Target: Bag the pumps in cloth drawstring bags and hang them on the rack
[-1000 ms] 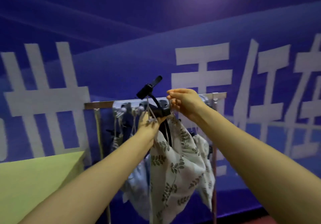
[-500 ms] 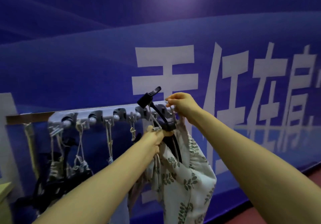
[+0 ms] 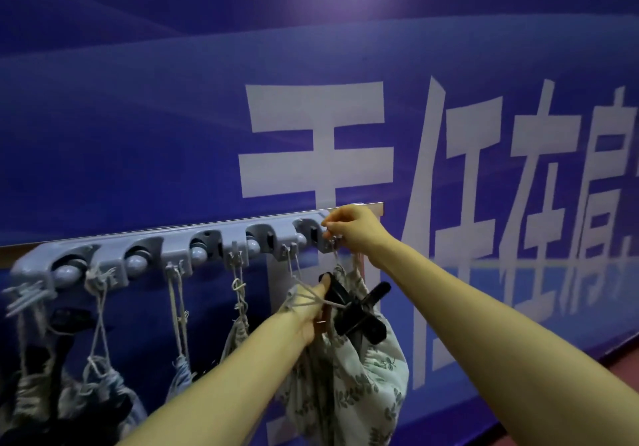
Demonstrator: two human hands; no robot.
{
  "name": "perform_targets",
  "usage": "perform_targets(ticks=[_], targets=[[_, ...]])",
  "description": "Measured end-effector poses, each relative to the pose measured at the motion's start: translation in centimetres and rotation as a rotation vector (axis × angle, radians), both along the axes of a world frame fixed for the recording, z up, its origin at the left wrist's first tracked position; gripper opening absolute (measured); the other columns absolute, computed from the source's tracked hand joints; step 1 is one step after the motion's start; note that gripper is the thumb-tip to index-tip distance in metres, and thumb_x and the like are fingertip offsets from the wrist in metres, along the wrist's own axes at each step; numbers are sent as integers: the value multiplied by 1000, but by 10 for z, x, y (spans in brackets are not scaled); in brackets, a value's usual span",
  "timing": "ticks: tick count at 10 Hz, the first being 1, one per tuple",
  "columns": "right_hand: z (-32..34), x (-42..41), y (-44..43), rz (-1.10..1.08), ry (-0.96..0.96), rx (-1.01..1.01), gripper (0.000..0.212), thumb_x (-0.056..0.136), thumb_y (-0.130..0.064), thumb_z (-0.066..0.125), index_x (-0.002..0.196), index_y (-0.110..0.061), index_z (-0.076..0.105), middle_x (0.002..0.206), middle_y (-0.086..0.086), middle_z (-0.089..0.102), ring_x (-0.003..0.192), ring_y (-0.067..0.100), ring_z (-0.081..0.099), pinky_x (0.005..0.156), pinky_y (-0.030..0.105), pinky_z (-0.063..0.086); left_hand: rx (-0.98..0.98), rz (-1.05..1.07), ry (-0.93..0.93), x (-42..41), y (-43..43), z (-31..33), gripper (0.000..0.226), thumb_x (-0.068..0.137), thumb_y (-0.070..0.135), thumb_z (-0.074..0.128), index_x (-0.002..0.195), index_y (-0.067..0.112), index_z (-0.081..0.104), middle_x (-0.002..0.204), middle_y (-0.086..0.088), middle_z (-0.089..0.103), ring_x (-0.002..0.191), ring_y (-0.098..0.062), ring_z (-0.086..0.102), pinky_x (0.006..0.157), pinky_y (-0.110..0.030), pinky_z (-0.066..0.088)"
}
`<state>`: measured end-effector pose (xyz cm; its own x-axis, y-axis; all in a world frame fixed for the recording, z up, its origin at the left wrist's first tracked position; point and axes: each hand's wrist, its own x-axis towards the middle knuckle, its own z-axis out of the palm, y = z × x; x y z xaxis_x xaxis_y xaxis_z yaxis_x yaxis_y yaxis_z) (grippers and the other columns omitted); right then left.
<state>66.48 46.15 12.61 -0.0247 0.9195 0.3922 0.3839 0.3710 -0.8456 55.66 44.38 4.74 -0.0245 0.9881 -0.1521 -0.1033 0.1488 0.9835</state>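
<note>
A grey wall rack (image 3: 173, 250) with round holders and small hooks runs along the blue wall. My right hand (image 3: 356, 229) pinches the drawstring (image 3: 337, 255) at the rightmost hook. Below it hangs a white leaf-print cloth bag (image 3: 373, 383) with a black pump (image 3: 359, 314) sticking out of its neck. My left hand (image 3: 307, 310) grips the bag's gathered neck and cord just under the rack. Several other bags hang from hooks to the left, such as one (image 3: 103, 383) with a knotted cord.
The blue banner wall (image 3: 311, 99) with large white characters stands right behind the rack. A strip of reddish floor (image 3: 615, 369) shows at the lower right. Black pump parts (image 3: 65, 321) poke from the far-left bags.
The view has swung right and closer to the rack. The pump handle has dropped from above the rack to below it, and my right hand has moved to the rightmost hook.
</note>
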Motion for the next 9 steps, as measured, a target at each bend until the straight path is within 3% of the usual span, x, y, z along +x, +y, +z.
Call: perform_targets(ticks=[1, 2, 3, 4, 5, 6, 7, 8, 9], targets=[[-5, 2, 7, -18, -2, 13, 13, 94, -12, 54, 96, -7, 65, 75, 3, 63, 65, 13, 59, 54, 22, 47, 2, 63, 93, 7, 10, -1, 37, 94, 29, 53, 98, -6, 64, 81, -15, 61, 80, -31, 63, 68, -27, 55], [-13, 5, 10, -46, 35, 15, 11, 94, -11, 53, 94, -10, 64, 72, 3, 61, 55, 9, 53, 48, 18, 43, -52, 86, 109, 8, 17, 1, 41, 91, 27, 56, 112, -8, 61, 107, -20, 66, 105, -38, 63, 92, -43, 53], [-23, 7, 10, -52, 92, -25, 13, 95, -4, 50, 98, -3, 63, 69, 5, 59, 50, 10, 51, 47, 19, 45, -65, -31, 103, 8, 16, 4, 20, 93, 17, 53, 87, 0, 61, 74, -11, 58, 65, -25, 57, 59, -30, 48], [-32, 6, 7, -39, 139, -47, 11, 96, -4, 47, 99, -6, 57, 78, 7, 60, 53, 11, 54, 49, 18, 48, -37, -95, 151, 9, 15, 6, 29, 97, 15, 44, 69, 7, 49, 70, -9, 50, 62, -20, 48, 65, -28, 44], [-39, 6, 0, -47, 150, -56, 10, 96, -6, 47, 105, -6, 52, 85, 8, 59, 62, 11, 58, 54, 17, 52, -12, -33, 208, 8, 19, 8, 24, 92, 26, 50, 77, 7, 50, 81, -11, 51, 64, -23, 46, 65, -27, 39], [-49, 5, -8, -103, 78, -48, 15, 96, -10, 48, 109, -5, 53, 90, 9, 60, 74, 16, 62, 65, 24, 55, 16, -74, 196, 7, 14, 7, 31, 92, 31, 48, 65, 15, 45, 63, -5, 41, 51, -17, 32, 51, -25, 26], [-50, 5, -20, -189, -51, 16, 16, 96, -16, 49, 109, -11, 56, 97, 2, 60, 92, 17, 59, 72, 27, 50, 0, -92, 144, 3, 1, 9, 34, 95, 29, 46, 65, 14, 45, 58, -3, 40, 50, -15, 36, 49, -24, 30], [-44, -2, -36, -186, -46, 92, 18, 97, -17, 47, 110, -11, 57, 103, 3, 61, 96, 17, 57, 77, 28, 46, -6, -84, 60, -8, -18, 15, 29, 98, 26, 42, 74, 10, 50, 62, -3, 47, 53, -13, 44, 53, -22, 38], [-37, -17, -50, -107, -40, 122, 15, 96, -17, 46, 101, -12, 59, 99, 9, 66, 94, 23, 62, 82, 38, 51, 13, -41, 16, -24, -42, 24, 33, 100, 24, 38, 75, 7, 53, 70, -7, 55, 61, -16, 53, 56, -23, 46]])
